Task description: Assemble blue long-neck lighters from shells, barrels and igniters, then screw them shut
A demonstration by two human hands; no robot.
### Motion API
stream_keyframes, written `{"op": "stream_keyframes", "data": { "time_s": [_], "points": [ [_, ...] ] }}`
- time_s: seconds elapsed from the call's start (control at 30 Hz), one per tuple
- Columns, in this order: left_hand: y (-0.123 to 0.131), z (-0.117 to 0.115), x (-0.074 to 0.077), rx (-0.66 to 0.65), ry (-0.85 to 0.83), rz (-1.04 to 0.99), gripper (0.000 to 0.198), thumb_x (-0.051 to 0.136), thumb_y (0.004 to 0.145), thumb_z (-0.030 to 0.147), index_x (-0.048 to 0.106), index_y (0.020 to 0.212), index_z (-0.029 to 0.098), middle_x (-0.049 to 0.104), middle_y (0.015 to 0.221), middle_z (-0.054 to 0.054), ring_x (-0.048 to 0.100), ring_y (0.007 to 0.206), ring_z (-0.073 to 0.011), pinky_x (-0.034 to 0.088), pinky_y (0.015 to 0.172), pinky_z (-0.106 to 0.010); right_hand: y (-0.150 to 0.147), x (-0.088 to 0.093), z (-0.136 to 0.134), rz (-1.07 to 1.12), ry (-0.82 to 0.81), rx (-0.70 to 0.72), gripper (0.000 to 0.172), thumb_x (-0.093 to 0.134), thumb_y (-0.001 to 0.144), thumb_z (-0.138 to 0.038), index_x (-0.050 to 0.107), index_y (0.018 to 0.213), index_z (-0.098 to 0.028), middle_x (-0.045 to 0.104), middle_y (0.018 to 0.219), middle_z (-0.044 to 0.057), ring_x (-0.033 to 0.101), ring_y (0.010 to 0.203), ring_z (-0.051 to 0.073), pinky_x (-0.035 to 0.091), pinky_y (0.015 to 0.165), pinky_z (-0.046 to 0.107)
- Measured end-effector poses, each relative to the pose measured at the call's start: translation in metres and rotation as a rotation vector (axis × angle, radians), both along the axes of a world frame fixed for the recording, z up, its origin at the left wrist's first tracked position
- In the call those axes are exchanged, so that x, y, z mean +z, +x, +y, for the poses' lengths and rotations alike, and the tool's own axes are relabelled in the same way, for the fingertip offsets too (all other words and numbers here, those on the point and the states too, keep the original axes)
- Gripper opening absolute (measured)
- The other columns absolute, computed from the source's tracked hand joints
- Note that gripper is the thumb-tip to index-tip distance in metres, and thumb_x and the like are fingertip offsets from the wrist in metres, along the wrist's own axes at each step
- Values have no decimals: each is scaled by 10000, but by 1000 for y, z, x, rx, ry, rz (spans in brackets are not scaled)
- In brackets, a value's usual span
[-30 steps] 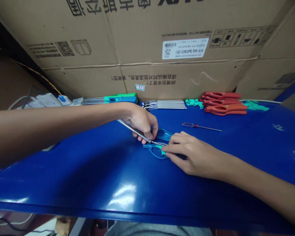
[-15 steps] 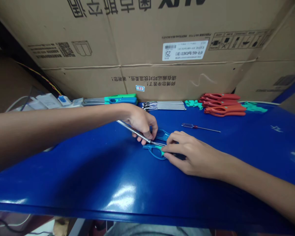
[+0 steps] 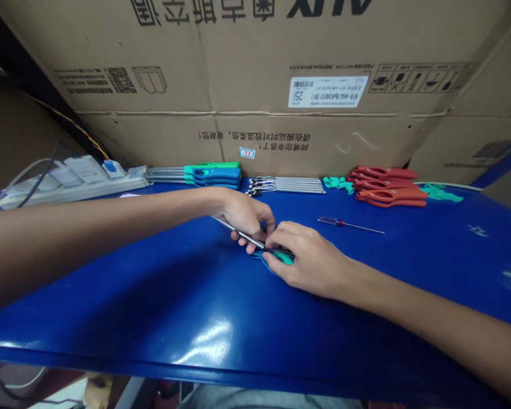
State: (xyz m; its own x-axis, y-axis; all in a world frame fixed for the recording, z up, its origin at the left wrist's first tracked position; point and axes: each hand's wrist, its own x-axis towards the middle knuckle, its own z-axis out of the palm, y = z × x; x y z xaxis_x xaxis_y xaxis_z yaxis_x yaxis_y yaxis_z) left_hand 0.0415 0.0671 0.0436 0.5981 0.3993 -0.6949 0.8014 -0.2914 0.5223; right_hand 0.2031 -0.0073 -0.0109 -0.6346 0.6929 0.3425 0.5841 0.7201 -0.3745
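My left hand (image 3: 244, 213) is closed around a slim metal lighter tube (image 3: 225, 223), which slants down to the right over the blue table. At the tube's lower end my right hand (image 3: 313, 258) pinches, its thumb and fingertips on the dark, wired end. Beneath those fingers lies a blue lighter handle shell (image 3: 258, 257) with a green trigger (image 3: 285, 259) in it. My right hand covers most of the shell. The fingertips of both hands almost meet, so the exact contact there is hidden.
A screwdriver (image 3: 349, 224) lies right of my hands. Along the back are blue and green lighters (image 3: 217, 175), a row of metal tubes (image 3: 300, 184), green pieces (image 3: 338, 183) and red handles (image 3: 389, 196). A power strip (image 3: 128, 180) stands left; a cardboard box (image 3: 174, 136) rises behind.
My right hand has shifted left, closer to my left hand, and closed over the tube's wired end. The wires and the blue shell parts are now more covered. The view has tilted slightly.
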Motion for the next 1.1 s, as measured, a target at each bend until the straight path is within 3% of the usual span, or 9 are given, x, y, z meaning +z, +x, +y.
{"op": "stream_keyframes", "data": {
  "time_s": [0.37,0.63,0.83,1.1],
  "points": [
    [-4,-1,-6,50,-31,-32,139,556,755,196,575,889,167,637,644,-16,472,459,-92,339,390,-173,-3,-18,2,98,86,-19,67,595,832,-161,654,808,-139,680,840,71,612,800,191,466,748,318],
    [-4,-1,-5,-19,50,1,240,556,762,262,616,980,181,653,686,-29,537,501,-115,468,473,-214,-2,-20,3,44,146,-5,108,564,886,-186,649,829,-152,686,858,75,599,802,194,449,766,328],
    [-1,-7,-2,-1,89,8,228,542,770,256,618,970,177,630,673,-20,535,517,-113,476,500,-221,-1,-22,5,7,164,0,126,569,904,-187,650,816,-146,684,840,76,597,794,195,438,775,331],
    [-3,-12,3,39,53,-48,80,538,733,199,577,778,146,621,679,-21,521,549,-113,402,469,-210,-1,-22,5,0,149,-10,116,588,901,-193,655,822,-142,676,835,80,583,795,192,446,767,324]
  ]
}}
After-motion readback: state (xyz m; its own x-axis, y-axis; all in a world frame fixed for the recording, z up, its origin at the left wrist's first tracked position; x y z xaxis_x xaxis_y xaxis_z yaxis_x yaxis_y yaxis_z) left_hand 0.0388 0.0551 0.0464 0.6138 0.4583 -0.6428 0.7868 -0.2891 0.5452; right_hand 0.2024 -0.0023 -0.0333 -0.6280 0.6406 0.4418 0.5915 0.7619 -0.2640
